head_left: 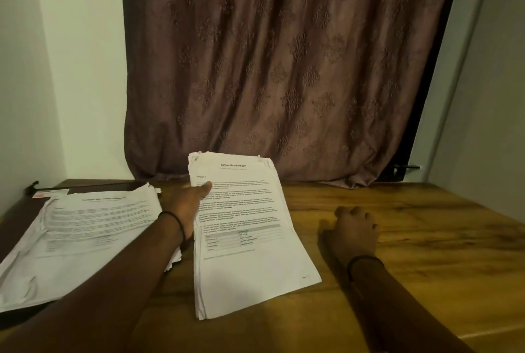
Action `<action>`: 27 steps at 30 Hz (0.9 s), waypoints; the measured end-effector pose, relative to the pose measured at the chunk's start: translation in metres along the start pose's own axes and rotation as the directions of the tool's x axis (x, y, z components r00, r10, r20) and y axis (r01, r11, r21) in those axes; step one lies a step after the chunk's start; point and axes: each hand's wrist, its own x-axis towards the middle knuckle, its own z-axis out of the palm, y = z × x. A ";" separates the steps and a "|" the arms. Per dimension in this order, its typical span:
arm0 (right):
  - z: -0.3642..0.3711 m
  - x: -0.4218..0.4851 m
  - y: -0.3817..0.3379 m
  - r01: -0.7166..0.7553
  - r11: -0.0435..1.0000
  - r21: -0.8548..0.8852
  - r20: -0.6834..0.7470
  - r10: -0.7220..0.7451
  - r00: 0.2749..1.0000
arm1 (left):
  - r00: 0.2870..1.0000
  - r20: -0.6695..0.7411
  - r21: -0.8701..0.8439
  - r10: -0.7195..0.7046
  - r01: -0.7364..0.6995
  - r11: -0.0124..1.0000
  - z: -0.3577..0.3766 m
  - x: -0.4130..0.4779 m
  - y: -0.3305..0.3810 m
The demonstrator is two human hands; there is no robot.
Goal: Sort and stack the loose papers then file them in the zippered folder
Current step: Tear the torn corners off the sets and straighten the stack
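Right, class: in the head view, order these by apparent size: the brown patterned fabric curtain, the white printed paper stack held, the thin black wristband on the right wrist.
Largest: brown patterned fabric curtain.
Then: white printed paper stack.
Smallest: thin black wristband on the right wrist.

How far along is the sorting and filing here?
Done: papers gathered into two stacks, one pile at left. In hand: the left hand grips the Sample Health Report stack; the right hand rests on the table. Left: filing; neither is inside a folder.
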 end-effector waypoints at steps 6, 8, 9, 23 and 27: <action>0.012 0.004 0.004 -0.093 0.995 -0.018 0.197 0.095 0.976 | 1.000 -0.027 0.046 -0.004 0.005 0.999 -0.002 -0.004 -0.001; 0.010 0.004 -0.004 -0.137 0.990 0.038 0.207 0.127 0.970 | 1.000 -0.026 0.051 0.000 0.001 0.999 -0.002 -0.006 0.000; 0.010 0.004 -0.007 -0.158 0.984 0.079 0.226 0.137 0.964 | 1.000 -0.024 0.053 0.007 -0.006 0.999 -0.001 -0.007 0.002; -0.116 0.032 -0.071 0.282 0.388 0.877 -0.180 -0.279 0.943 | 0.957 0.115 0.193 0.265 -0.283 0.939 0.008 -0.028 0.063; -0.179 0.040 -0.087 0.540 0.400 0.740 -0.337 -0.474 0.814 | 0.933 0.165 0.244 0.321 -0.354 0.903 0.013 -0.039 0.072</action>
